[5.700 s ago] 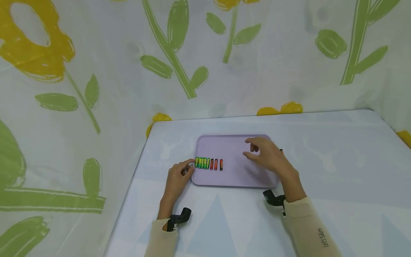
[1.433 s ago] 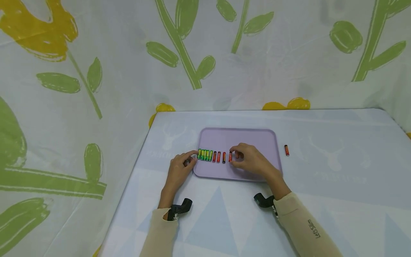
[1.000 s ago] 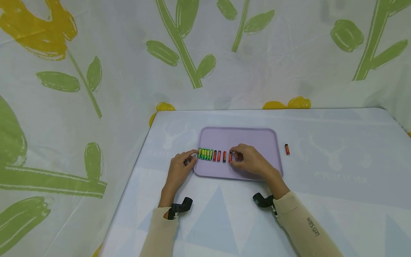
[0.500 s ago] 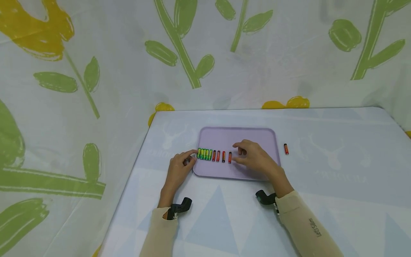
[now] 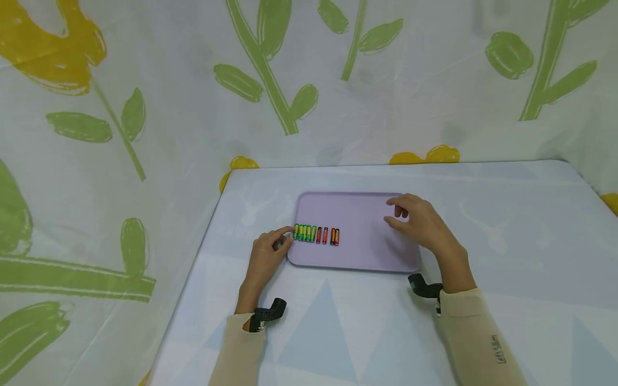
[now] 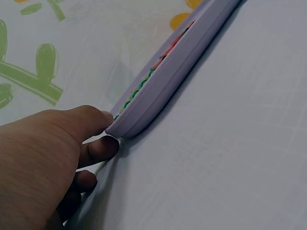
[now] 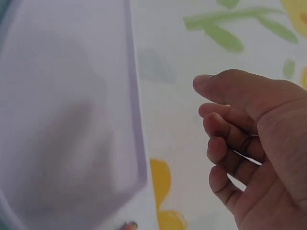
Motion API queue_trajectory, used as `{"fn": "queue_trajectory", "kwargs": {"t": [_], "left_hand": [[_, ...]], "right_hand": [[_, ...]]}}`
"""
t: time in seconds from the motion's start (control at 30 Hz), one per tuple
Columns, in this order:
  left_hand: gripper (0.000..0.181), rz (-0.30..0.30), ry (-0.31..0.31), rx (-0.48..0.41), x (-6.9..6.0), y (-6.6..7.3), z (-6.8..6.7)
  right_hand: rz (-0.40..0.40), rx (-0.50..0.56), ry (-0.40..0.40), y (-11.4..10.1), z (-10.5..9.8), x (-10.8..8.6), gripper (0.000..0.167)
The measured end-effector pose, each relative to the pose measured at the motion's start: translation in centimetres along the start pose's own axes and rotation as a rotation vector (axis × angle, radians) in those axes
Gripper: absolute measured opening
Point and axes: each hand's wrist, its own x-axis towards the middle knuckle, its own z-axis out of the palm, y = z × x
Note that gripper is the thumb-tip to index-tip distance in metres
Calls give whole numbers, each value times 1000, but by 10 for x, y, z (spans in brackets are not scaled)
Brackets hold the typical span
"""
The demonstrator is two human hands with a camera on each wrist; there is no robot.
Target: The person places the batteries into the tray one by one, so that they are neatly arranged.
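Observation:
A lilac tray lies on the table. In it stands a side-by-side row of several green-yellow batteries at the left, followed by several red batteries. The two rightmost red ones sit close together. My left hand pinches the tray's left rim with thumb and index finger, beside the first green battery. My right hand hovers over the tray's right edge, fingers loosely bent and holding nothing. The tip of another battery shows blurred at the bottom of the right wrist view, outside the tray.
The tray sits on a pale patterned tablecloth, with table surface around it on every side. A white curtain with flower prints hangs behind and along the left of the table. Each wrist wears a black camera mount.
My right hand has released the last red battery and moved right. That battery now lies against its neighbour. The loose battery right of the tray is hidden in the head view. My left hand stays.

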Motion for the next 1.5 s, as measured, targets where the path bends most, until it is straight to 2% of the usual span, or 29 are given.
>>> {"fn": "queue_trajectory", "kwargs": {"t": [0.3, 0.77, 0.9, 1.03, 1.5], "left_hand": [[28, -9, -1, -1, 0, -2, -1], [27, -5, 5, -4, 0, -4, -3], [27, -9, 4, 0, 0, -5, -4], [27, -8, 7, -4, -1, -4, -5], [28, -24, 5, -15, -1, -3, -5]], "right_hand": [[59, 6, 39, 32, -21, -10, 34], [191, 3, -26, 65, -31, -17, 42], [232, 12, -97, 72, -31, -17, 46], [233, 23, -144, 80, -26, -16, 46], [245, 32, -168, 85, -18, -15, 40]]}}
